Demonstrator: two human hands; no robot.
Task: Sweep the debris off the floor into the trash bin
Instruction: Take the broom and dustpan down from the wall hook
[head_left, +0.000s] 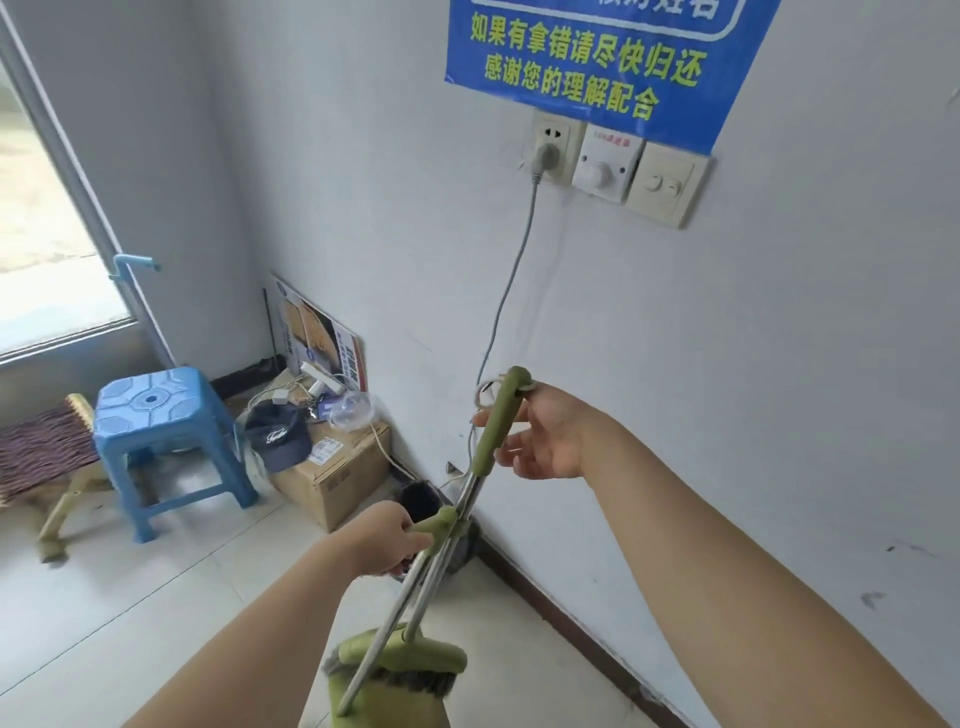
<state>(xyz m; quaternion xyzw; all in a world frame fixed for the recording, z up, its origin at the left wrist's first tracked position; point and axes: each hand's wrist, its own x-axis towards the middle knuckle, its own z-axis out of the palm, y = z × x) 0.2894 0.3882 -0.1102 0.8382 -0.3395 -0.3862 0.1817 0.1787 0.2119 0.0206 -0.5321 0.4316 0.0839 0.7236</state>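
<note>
My left hand grips the dustpan handle; my right hand, fingers loosely spread, touches the broom's tall grip, both shafts slanting down beside the wall.

Left hand fisted, arm extended; right hand loose, fingers half-open.

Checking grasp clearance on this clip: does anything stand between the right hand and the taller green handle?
Nothing visible does. The right hand is open, its fingers already beside the upper green handle, with only a loop of string at the handle's top. The left hand grips the lower green handle. No trash bin can be identified for certain.
</note>
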